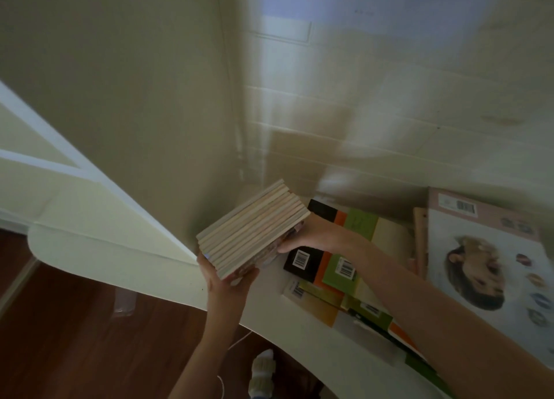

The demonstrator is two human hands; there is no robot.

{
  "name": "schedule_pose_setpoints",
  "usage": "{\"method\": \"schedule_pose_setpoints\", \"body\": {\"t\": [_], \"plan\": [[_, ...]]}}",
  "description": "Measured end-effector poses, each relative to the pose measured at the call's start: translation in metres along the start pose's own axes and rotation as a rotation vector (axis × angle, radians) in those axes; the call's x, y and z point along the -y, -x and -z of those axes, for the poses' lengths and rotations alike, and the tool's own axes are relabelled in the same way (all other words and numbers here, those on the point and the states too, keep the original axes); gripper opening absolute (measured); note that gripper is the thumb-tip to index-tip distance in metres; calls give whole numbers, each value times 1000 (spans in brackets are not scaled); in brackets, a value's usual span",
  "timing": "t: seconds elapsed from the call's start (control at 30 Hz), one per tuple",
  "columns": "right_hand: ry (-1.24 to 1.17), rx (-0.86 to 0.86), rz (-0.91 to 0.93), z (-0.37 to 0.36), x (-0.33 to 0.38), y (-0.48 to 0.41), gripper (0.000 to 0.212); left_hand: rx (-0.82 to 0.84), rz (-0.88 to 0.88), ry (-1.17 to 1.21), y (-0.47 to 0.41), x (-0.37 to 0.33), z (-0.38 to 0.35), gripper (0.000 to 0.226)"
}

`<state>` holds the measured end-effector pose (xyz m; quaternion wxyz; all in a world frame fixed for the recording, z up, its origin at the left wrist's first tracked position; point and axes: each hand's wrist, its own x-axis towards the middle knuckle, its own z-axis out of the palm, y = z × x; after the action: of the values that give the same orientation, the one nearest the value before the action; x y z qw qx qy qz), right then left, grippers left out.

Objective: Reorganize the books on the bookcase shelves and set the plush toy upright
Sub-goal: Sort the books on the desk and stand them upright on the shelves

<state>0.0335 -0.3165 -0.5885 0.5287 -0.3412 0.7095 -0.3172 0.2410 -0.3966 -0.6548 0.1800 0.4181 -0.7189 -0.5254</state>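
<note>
- Two hands clamp one stack of thin books (254, 227); about a dozen volumes, pale page edges facing the camera, covers mostly hidden.
- Left hand (227, 281) grips the stack's near end from below, fingers curled up around the bottom corner.
- Right hand (311, 233) grips the far right end, thumb laid along the outer cover and fingers wrapped behind it.
- Neither hand is spread; both are closed on the stack, which sits between them, tilted, with its long axis running from near-left to far-right.
- Stack is over the left rear corner of the white shelf (120, 260), next to the slanted side panel. Can't tell whether its underside touches the shelf.
- Just right of the stack, loose books (344, 248) lie flat and overlapping on the shelf: black, orange, green and cream covers, barcodes up.
- Further right, at the shelf's right edge, a large flat box (479, 263) printed with a face and a barcode.
- Behind the shelf: pale block wall (389, 114), blurred.
- Below the shelf's rounded front edge: dark wood floor (75, 323), a socked foot (263, 368) and a white cable (221, 383).
</note>
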Motion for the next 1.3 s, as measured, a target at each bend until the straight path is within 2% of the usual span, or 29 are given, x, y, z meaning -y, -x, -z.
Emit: {"method": "schedule_pose_setpoints", "body": {"t": [0.13,0.3,0.4,0.53,0.6,0.8,0.93,1.03,1.2,1.3], "plan": [[13,-80,76,-2,-1,-1,79,-78,-123,-26,-2,0,1,72],[40,-190,144,-4,-2,6,76,-127,-117,77,5,-19,6,83],[1,-242,165,0,2,23,71,-156,-119,-16,9,-40,15,79],[-9,-338,251,12,34,64,63,-148,-284,-95,15,-80,37,82],[-23,-385,309,18,53,89,67,-108,-302,19,23,-107,47,81],[-140,-523,539,10,95,165,98,-58,-255,283,68,-181,70,79],[-105,-529,651,-5,125,197,97,-74,-312,371,97,-209,98,79],[-57,-504,751,-19,158,208,95,-156,-387,400,112,-222,128,72],[-14,-419,898,-39,214,203,94,-254,-401,495,131,-240,175,68],[-17,-362,958,-53,241,199,92,-282,-439,505,139,-245,198,77]]}}
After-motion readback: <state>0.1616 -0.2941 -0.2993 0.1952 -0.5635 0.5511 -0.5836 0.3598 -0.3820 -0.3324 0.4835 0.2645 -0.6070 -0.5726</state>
